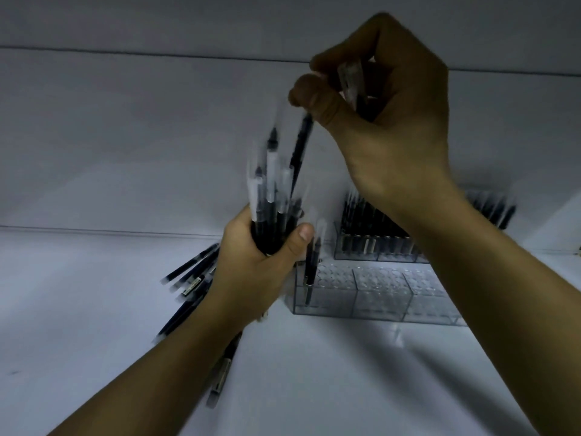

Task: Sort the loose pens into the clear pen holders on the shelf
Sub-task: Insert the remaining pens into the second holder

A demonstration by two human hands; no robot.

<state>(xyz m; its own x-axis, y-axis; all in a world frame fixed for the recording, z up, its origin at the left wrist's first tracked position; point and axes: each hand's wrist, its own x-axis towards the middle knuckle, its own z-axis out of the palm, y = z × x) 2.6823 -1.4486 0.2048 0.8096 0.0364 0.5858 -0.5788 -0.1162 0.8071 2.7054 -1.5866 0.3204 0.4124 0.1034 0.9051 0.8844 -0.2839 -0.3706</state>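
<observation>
Rear holder (361, 247) half hidden, possibly full.

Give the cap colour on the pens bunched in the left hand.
Frosted translucent white caps on dark pens; head view.

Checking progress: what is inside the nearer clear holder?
A pen stands in the left end of the holder; other visible holes look empty. Its right end is covered by the forearm.

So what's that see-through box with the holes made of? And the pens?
The pen holder looks like clear hard plastic, maybe acrylic: you can see the shelf through its glossy walls. The pens in the left hand seem plastic too: dark barrels with frosted, milky caps. The blur makes that a guess.
</observation>
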